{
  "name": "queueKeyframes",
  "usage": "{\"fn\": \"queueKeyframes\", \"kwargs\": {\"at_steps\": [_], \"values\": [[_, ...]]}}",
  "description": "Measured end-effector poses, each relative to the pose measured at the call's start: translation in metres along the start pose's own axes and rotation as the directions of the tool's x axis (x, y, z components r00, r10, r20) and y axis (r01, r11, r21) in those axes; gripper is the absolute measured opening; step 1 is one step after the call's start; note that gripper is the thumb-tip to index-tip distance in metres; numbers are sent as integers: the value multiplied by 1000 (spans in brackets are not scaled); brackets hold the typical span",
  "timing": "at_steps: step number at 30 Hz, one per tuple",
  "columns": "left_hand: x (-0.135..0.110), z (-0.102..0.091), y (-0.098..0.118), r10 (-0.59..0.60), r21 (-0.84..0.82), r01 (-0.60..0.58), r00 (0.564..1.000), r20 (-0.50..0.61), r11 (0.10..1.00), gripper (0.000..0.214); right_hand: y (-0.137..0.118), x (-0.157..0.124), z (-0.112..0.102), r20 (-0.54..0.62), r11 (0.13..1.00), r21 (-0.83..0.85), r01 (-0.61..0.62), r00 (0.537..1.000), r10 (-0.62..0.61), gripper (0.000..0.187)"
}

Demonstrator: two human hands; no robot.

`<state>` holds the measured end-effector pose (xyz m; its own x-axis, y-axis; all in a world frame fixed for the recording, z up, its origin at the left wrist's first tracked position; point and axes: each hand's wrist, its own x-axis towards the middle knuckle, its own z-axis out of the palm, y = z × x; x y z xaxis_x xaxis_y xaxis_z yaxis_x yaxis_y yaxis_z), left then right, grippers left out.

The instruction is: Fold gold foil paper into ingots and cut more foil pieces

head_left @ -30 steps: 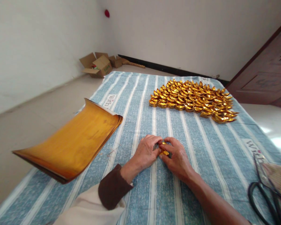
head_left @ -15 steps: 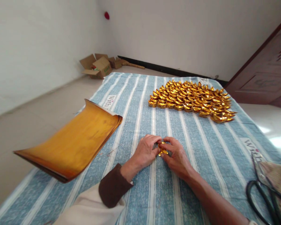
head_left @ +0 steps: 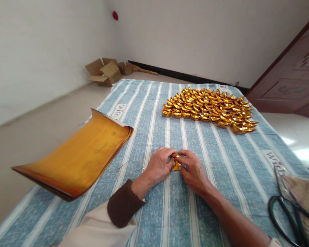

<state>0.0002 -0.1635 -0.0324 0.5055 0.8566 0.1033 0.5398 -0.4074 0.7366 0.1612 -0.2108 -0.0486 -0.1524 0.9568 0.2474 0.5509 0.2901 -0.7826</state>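
Between my two hands is a small folded piece of gold foil paper [head_left: 177, 166], close above the striped cloth. My left hand [head_left: 161, 165] grips its left side with thumb and fingers. On the other side my right hand [head_left: 194, 168] pinches it, thumb low and fingers at the top. The fingers cover part of the piece, so its full shape is hidden. Farther back on the right, many gold foil ingots [head_left: 208, 106] stand packed in rows. A stack of large gold paper sheets [head_left: 77, 151] lies to the left, its edges curling up.
Black-handled scissors [head_left: 285, 202] lie at the right edge beside a beige cloth [head_left: 305, 195]. Blue-and-white striped cloth [head_left: 144, 103] covers the table. Open cardboard boxes [head_left: 109, 73] are on the floor behind, and a reddish-brown door [head_left: 288, 79] is at the right.
The foil piece now shows a flatter, squarer face between my fingers. Both hands keep their grip nearly in place; the whole view has shifted slightly.
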Motion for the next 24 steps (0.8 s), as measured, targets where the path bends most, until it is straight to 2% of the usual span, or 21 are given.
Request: {"fn": "queueKeyframes", "kwargs": {"at_steps": [5,10,18,24], "values": [[0,-1,1,-8,-1,8,1000,-2,1000,30,2,-1,-2,20,1000,1,-7,1000,6,38],[-1,-1,1,4,6,-4,1000,2,1000,28,4,-1,-6,90,1000,6,13,996,-14,47],[0,0,1,5,13,-5,1000,4,1000,28,2,1,-14,109,998,65,13,994,-20,46],[0,-1,1,-2,-7,2,1000,1,1000,27,-1,1,-16,81,997,67,27,996,-32,44]]}}
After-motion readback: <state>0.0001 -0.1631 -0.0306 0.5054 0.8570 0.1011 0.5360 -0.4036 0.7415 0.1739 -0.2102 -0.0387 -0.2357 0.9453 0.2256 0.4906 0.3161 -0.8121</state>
